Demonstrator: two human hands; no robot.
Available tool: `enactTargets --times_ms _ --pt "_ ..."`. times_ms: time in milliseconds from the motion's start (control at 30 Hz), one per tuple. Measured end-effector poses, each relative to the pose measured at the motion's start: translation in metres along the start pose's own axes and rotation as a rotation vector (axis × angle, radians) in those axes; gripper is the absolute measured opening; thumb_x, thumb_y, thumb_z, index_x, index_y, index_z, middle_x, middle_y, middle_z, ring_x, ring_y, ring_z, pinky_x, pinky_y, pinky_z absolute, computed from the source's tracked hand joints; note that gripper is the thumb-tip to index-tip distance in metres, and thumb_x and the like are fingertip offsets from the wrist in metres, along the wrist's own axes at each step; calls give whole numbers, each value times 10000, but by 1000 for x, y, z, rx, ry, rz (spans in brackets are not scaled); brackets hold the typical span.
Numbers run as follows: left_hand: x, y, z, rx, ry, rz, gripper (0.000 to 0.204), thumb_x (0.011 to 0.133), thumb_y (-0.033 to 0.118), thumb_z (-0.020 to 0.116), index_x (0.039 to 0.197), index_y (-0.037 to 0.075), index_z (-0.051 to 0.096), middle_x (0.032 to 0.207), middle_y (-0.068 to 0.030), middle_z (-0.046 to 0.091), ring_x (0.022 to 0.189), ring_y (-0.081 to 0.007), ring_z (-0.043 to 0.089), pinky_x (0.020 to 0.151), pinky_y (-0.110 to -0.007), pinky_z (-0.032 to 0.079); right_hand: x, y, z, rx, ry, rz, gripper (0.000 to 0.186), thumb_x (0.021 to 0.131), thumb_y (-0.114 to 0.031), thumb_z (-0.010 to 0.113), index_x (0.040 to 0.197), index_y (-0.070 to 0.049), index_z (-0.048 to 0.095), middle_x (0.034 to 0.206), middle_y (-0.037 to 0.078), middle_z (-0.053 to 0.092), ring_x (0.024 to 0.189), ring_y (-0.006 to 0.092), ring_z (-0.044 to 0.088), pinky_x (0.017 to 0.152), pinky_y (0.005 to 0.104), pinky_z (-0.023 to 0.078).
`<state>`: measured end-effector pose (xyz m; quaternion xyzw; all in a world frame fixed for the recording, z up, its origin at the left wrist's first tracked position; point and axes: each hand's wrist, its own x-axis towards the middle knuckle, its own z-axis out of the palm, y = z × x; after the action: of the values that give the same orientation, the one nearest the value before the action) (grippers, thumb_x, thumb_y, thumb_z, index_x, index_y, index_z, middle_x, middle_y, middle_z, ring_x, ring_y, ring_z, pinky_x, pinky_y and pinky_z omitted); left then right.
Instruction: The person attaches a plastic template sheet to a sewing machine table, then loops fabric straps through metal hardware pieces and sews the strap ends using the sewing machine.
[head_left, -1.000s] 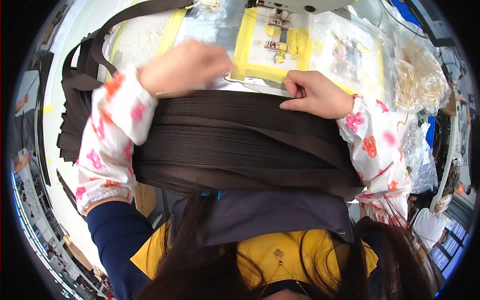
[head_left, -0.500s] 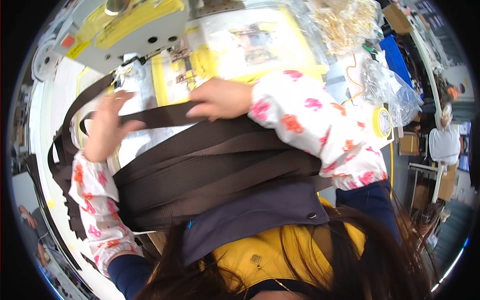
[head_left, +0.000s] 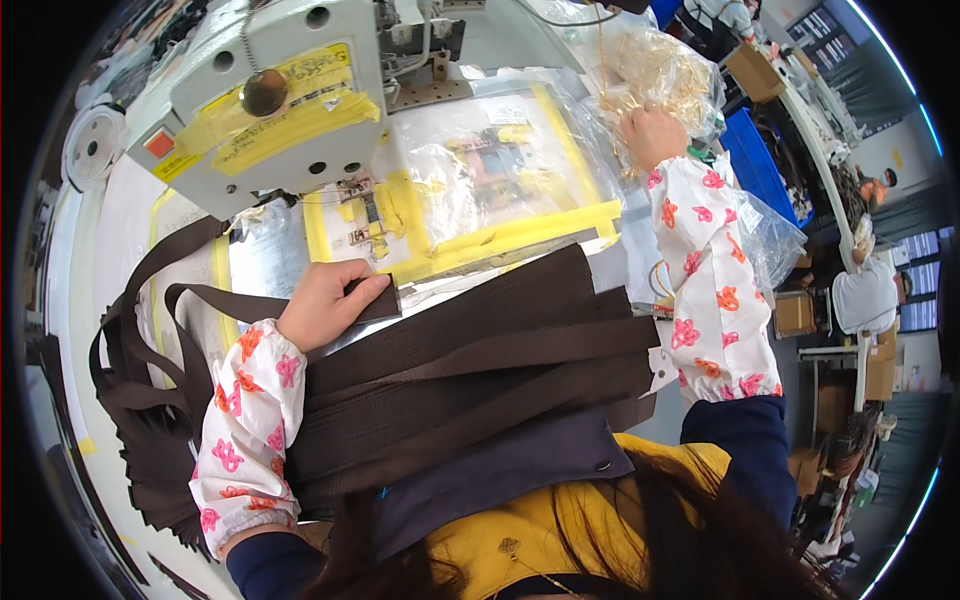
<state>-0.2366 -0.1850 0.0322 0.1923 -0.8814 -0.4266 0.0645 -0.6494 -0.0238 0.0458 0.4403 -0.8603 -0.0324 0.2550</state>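
Observation:
My left hand (head_left: 335, 300) pinches a dark brown fabric strap (head_left: 240, 303) near its end, thumb on top, beside the sewing machine's work area. That strap loops back to the left toward a bundle of other brown straps (head_left: 150, 400). Under my left forearm and across my lap lies a thick stack of long brown fabric strips (head_left: 480, 350). My right hand (head_left: 652, 137) is stretched to the far right, fingers curled down among gold-coloured pieces (head_left: 660, 75) in a clear plastic bag. What those fingertips hold is hidden.
A pale sewing machine head (head_left: 290, 110) with yellow tape stands at the far left. Yellow-taped clear sheeting (head_left: 510, 170) covers the table behind the strips. At the right are a blue bin (head_left: 755, 165) and a clear bag (head_left: 770, 240). Other people (head_left: 865, 295) sit farther right.
My right hand has let go of the strap and moved away to the gold pieces at far right. My left hand has moved right and now holds the strap near its end.

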Motion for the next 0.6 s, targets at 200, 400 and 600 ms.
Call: enactTargets --times_ms 200,400,600 --pt "3 -5 3 13 24 24 256 809 234 578 711 -3 583 528 -122 488 445 -200 424 461 -307 368 11 -8 8 -80 -19 23 199 747 -213 517 697 -47 613 752 148 606 714 307 591 637 407 467" --pt "6 -2 0 13 -4 21 256 806 241 579 710 4 588 532 -115 500 453 -194 448 465 -299 372 -1 -6 -2 126 -61 96 272 752 -328 556 789 -67 623 794 125 623 738 298 597 642 409 468" --pt "3 -4 2 6 -10 22 250 806 243 580 718 9 597 538 -108 513 459 -189 454 470 -293 379 -2 1 8 328 -54 62 288 753 -343 568 821 -67 611 808 128 610 752 312 583 664 411 463"
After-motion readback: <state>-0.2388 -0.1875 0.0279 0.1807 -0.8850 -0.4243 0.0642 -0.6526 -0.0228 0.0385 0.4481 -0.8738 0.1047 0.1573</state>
